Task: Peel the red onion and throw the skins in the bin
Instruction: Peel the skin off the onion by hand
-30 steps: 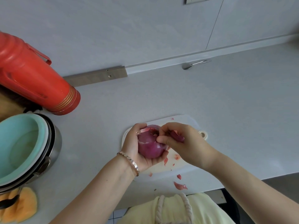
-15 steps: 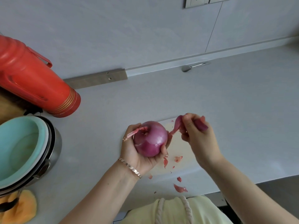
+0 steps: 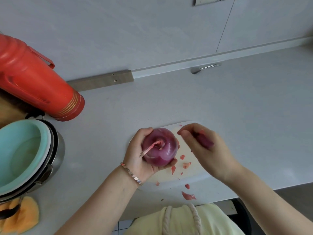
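Observation:
A glossy red onion (image 3: pixel 160 146) sits in my left hand (image 3: pixel 138 156), whose fingers curl round it from the left and below, over a white cutting board (image 3: pixel 188 164). A dry pinkish stem strip hangs from the onion's top. My right hand (image 3: pixel 205 150) is just right of the onion, apart from it, its fingers folded over torn purple onion skin (image 3: pixel 204 140). Several small skin scraps (image 3: pixel 186 165) lie on the board and on the counter near its front edge. No bin is in view.
A red thermos (image 3: pixel 33 87) lies at the left. Below it stacked bowls (image 3: pixel 23 155) sit in a metal pot. An orange cloth (image 3: pixel 20 216) is at the bottom left. A spoon (image 3: pixel 203 67) lies by the back wall. The counter's front edge runs near my body.
My right hand pulled a strip of skin off the onion, drew it away to the right, then lowered with the skin folded in its palm. My left hand turned the onion's top up.

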`<action>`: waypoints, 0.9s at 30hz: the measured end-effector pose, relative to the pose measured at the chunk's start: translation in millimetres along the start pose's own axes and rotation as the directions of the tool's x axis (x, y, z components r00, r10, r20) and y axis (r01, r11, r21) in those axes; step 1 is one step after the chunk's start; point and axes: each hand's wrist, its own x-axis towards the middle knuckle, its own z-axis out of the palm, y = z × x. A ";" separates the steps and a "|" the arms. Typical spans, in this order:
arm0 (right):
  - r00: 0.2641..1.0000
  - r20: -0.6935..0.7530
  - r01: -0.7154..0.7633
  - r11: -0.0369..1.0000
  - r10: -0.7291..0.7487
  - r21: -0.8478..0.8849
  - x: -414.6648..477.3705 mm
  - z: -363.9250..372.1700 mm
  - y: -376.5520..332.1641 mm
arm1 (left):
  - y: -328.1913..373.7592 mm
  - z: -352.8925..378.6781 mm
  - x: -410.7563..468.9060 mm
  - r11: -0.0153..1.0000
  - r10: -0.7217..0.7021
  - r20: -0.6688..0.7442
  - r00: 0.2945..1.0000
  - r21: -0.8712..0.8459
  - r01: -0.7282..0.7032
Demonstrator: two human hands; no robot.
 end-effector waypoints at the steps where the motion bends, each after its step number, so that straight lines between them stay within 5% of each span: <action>1: 0.999 0.002 0.041 0.997 -0.041 -0.066 -1.3 0.2 -0.5 | 0.4 0.2 0.6 0.999 0.020 -0.012 1.000 0.041 -0.019; 12: 0.920 -0.019 0.348 0.838 -0.392 -0.421 4.2 0.4 9.5 | -2.8 6.0 2.0 0.976 0.107 -0.121 0.987 0.204 -0.081; 18: 0.917 0.026 0.360 0.797 -0.399 -0.485 3.9 2.1 9.3 | -5.7 7.2 1.6 0.969 0.110 -0.155 0.982 0.238 -0.071; 27: 0.964 -0.058 0.232 0.930 -0.258 -0.286 3.2 -2.4 4.6 | -0.8 13.0 -0.9 0.923 0.236 -0.170 0.957 0.347 -0.166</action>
